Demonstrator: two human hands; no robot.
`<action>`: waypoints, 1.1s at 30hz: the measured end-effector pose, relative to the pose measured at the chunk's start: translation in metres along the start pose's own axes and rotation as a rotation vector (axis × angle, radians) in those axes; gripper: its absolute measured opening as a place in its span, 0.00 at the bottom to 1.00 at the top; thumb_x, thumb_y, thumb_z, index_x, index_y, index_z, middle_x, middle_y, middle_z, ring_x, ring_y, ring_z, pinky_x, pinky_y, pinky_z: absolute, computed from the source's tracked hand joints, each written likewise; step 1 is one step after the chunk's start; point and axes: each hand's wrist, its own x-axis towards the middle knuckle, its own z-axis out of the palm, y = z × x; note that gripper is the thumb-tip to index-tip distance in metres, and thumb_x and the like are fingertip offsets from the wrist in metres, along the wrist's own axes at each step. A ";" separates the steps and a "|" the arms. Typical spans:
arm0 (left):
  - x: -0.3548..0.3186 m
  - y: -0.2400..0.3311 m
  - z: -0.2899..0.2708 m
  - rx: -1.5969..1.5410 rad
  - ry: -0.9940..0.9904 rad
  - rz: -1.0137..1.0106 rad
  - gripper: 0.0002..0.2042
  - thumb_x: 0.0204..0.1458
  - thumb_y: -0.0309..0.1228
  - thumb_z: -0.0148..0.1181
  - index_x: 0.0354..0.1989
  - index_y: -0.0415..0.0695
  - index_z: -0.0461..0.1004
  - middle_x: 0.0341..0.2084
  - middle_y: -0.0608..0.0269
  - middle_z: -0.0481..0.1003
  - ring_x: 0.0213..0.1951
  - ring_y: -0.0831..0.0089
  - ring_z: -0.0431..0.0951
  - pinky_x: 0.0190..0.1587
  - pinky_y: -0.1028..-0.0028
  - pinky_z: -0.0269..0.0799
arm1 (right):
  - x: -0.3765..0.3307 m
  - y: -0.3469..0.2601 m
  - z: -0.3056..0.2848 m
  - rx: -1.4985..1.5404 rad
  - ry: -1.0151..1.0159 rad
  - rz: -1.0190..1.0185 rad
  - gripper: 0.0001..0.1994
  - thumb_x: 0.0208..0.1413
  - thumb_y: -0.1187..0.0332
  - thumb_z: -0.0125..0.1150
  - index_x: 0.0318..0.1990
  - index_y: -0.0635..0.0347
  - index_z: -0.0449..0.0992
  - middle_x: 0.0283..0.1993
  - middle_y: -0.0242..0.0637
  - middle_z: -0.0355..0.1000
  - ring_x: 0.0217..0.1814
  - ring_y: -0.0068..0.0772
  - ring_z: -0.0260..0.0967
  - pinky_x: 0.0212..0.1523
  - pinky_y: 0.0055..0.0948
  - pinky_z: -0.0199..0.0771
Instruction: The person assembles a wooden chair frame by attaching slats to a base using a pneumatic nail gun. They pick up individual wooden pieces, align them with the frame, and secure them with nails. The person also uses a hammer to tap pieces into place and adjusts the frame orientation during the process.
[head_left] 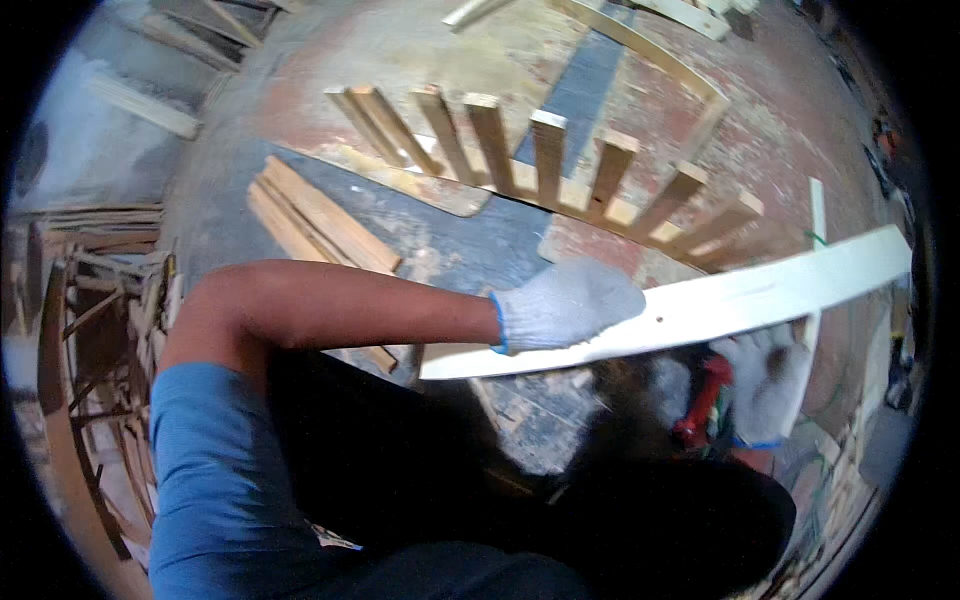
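My left hand [570, 305], in a white knit glove with a blue cuff, is closed over a long pale wooden board [780, 285]. The board runs slantwise across my lap, its right end farther away. Below the board, my right hand [768, 385], gloved the same way, is wrapped about a red hand-held tool [708, 400]; blur and shadow hide its exact kind. Just beyond the board, several short wooden pieces [487, 140] stand in a row along a wooden strip [570, 195] on the floor.
Loose wooden battens [325, 215] lie on the floor left of the row. A heap of scrap wood [105, 330] fills the far left side. Beyond the row lies a long bent-looking strip [650, 55]. A thin green cord [817, 238] shows at the right.
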 end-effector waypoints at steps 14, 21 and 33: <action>0.072 0.052 -0.019 0.093 0.231 0.287 0.21 0.62 0.49 0.53 0.27 0.43 0.71 0.20 0.67 0.70 0.23 0.78 0.68 0.28 0.72 0.66 | 0.074 -0.042 0.061 -0.164 -0.188 -0.017 0.21 0.69 0.59 0.47 0.62 0.66 0.63 0.55 0.46 0.73 0.51 0.38 0.77 0.44 0.39 0.84; 0.087 0.044 -0.024 0.266 0.144 0.405 0.23 0.61 0.50 0.55 0.44 0.39 0.78 0.38 0.56 0.78 0.41 0.68 0.77 0.49 0.70 0.72 | 0.102 -0.035 0.057 -0.335 0.069 -0.091 0.12 0.64 0.62 0.60 0.43 0.64 0.74 0.30 0.36 0.75 0.25 0.23 0.71 0.21 0.21 0.72; 0.079 0.055 -0.047 0.104 0.009 0.106 0.24 0.59 0.51 0.57 0.50 0.43 0.80 0.40 0.58 0.81 0.42 0.70 0.79 0.50 0.69 0.73 | 0.105 -0.042 0.042 -0.409 0.137 -0.127 0.13 0.61 0.64 0.63 0.47 0.64 0.75 0.36 0.36 0.76 0.31 0.24 0.74 0.24 0.21 0.76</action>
